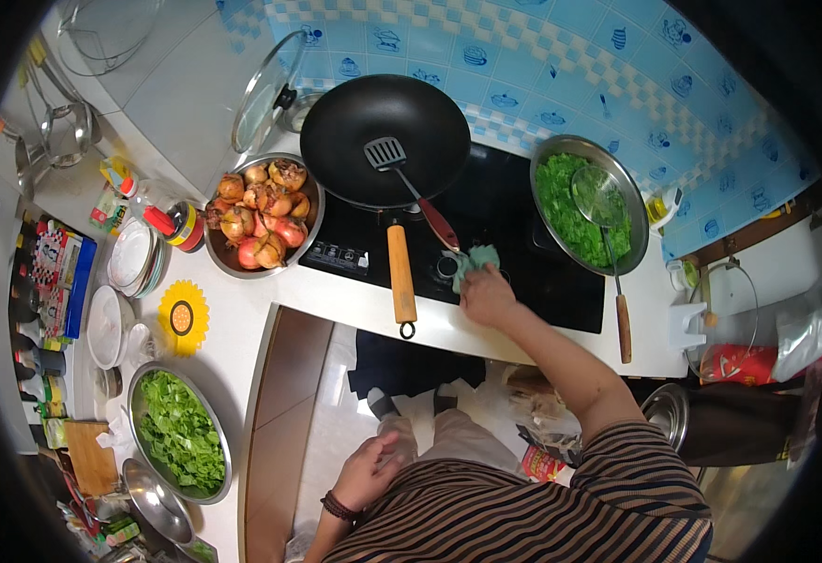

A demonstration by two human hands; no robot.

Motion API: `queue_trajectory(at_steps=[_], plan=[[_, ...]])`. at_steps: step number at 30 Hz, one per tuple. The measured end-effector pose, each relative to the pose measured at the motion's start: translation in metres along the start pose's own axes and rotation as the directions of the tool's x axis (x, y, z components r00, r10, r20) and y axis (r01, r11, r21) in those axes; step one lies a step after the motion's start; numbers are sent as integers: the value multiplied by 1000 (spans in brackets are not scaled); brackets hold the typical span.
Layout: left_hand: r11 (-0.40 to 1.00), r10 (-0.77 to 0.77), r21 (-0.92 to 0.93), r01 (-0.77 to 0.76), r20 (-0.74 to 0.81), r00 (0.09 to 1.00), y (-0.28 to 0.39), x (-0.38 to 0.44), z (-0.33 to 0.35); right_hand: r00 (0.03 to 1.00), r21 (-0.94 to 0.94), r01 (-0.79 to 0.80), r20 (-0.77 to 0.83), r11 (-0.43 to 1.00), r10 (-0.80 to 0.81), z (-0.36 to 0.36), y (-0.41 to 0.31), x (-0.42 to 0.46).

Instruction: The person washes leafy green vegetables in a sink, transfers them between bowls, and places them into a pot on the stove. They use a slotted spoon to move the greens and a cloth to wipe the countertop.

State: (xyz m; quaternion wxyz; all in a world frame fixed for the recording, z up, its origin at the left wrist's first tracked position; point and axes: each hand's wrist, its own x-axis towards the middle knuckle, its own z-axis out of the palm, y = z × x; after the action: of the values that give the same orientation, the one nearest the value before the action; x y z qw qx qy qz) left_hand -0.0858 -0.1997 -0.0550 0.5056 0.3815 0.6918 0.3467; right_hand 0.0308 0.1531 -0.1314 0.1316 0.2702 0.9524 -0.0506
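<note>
My right hand [487, 294] holds a green cloth [477, 264] against the front of the black glass cooktop [558, 288], near a control knob. Close to the cloth ends the red handle of a slotted turner [386, 153]; its blade rests inside the black wok [340, 134]. The wok stands on the left of the cooktop, its wooden handle [401, 274] pointing towards me. My left hand [368, 468] hangs before my body, fingers loosely bent with nothing seen in them. On the cooktop's right, a steel bowl [639, 211] contains green leaves [565, 211] under a wire skimmer [599, 195].
Left of the wok stands a steel bowl of onions [263, 211], with a glass lid [259, 105] leaning behind. Stacked plates [131, 253], a sunflower mat [183, 318], cut lettuce [179, 429] in a bowl and a cutting board [91, 457] occupy the left counter. Bags [544, 408] lie below on the right.
</note>
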Motion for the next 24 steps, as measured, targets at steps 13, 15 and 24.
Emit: queue_trajectory(at_steps=[13, 15, 24], plan=[[1000, -8, -17, 8, -30, 1000, -11, -12, -8, 729, 419, 20, -628, 908, 274, -2, -38, 34], [998, 0, 55, -1, 19, 1000, -4, -10, -9, 812, 307, -131, -512, 942, 280, 15, -29, 34], [1000, -16, 22, 16, 10, 1000, -7, -8, -21, 541, 655, 2, -636, 756, 550, -15, 4, -10]])
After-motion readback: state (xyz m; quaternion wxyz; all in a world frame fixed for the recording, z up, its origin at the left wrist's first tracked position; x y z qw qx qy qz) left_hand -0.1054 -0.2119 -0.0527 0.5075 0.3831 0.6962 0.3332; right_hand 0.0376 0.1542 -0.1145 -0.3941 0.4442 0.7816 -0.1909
